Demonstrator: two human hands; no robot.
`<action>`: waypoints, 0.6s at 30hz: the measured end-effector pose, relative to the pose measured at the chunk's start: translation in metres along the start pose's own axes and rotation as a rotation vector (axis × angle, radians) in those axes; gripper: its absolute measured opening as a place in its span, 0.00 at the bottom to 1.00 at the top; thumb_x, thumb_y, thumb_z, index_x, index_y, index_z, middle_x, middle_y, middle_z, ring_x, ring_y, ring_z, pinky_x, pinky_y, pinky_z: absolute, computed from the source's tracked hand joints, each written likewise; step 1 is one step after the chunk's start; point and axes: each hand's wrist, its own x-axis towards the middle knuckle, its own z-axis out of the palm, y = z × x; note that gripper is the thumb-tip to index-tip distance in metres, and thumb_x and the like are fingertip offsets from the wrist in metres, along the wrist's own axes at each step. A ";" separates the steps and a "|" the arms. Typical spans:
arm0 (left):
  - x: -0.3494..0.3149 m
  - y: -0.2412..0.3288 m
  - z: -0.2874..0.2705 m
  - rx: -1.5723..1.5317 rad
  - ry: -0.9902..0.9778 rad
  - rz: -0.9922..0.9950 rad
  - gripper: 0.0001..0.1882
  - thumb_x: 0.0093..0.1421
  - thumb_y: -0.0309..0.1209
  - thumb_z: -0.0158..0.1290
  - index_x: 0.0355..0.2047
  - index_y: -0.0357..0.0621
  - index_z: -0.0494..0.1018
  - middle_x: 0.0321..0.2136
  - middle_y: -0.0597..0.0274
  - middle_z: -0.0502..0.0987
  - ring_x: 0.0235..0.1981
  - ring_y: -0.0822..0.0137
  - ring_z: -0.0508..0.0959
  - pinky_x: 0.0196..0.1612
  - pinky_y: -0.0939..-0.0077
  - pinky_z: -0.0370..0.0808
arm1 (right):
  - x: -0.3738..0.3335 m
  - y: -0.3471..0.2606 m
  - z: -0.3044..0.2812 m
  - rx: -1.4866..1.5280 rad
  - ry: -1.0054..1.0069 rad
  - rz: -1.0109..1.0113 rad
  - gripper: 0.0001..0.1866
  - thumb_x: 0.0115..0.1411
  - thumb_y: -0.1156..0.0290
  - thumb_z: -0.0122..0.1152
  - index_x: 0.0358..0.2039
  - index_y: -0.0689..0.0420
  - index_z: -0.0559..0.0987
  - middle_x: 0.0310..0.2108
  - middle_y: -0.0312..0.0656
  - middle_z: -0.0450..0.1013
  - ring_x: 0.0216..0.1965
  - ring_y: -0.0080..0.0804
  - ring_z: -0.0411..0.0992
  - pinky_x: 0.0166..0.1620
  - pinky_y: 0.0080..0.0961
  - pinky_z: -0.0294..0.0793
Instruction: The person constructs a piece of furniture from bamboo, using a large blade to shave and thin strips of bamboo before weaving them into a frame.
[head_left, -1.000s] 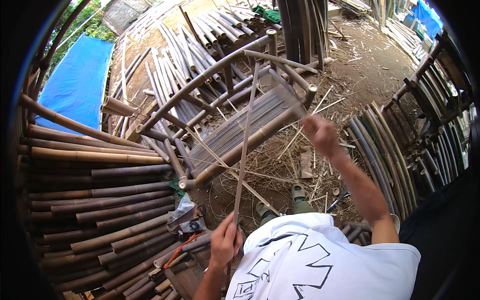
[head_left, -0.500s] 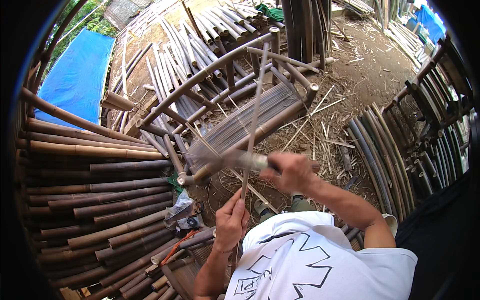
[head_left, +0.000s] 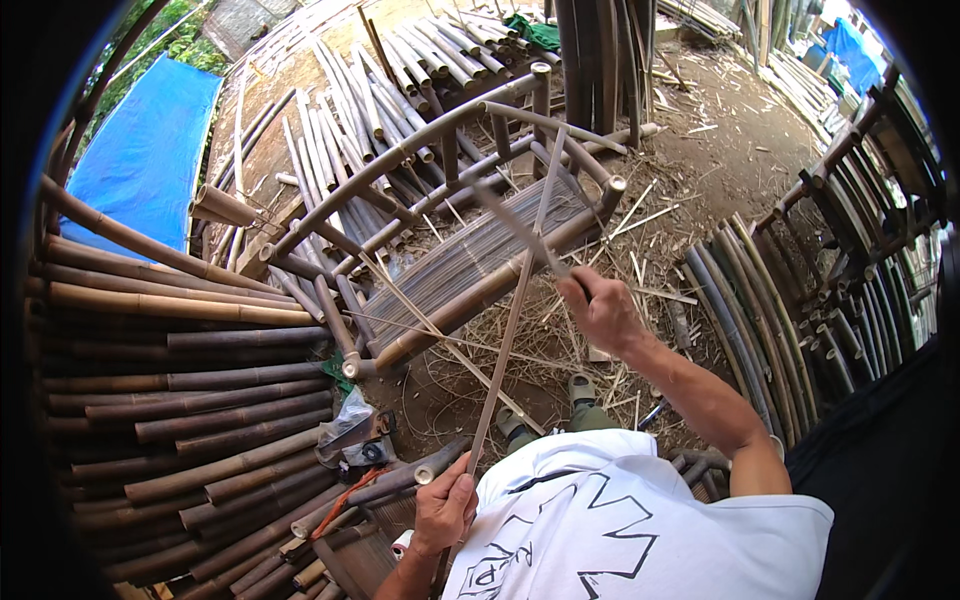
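Observation:
My left hand (head_left: 446, 508) is closed around the lower part of a long, thin bamboo strip (head_left: 514, 330), close to my body. From there the strip slants away, up and to the right, over a bamboo bench (head_left: 430, 342) with a slatted seat. In my right hand (head_left: 603, 312) is the handle of a knife (head_left: 512, 220), its blade slightly blurred and pointing far left. The blade crosses the strip in view; whether they touch I cannot tell.
Dark bamboo poles (head_left: 215, 372) are stacked at left, beside a clear plastic bag (head_left: 350, 415). Pale cut poles (head_left: 345, 95) lie beyond the bench. Shavings (head_left: 640, 262) litter the ground. Curved bamboo pieces (head_left: 745, 330) lean at right; a blue tarp (head_left: 145, 155) hangs far left.
My left hand has drawn back toward my body with the strip. My right hand has shifted right and slightly away, and the knife has swung from pointing left to pointing far left.

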 end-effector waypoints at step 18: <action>-0.050 -0.035 -0.023 -0.094 -0.006 -0.020 0.22 0.69 0.30 0.45 0.59 0.29 0.66 0.14 0.68 0.65 0.12 0.80 0.60 0.15 0.82 0.57 | 0.055 0.087 -0.109 -0.176 0.199 0.551 0.33 0.68 0.39 0.41 0.35 0.59 0.79 0.18 0.38 0.70 0.18 0.29 0.68 0.19 0.29 0.64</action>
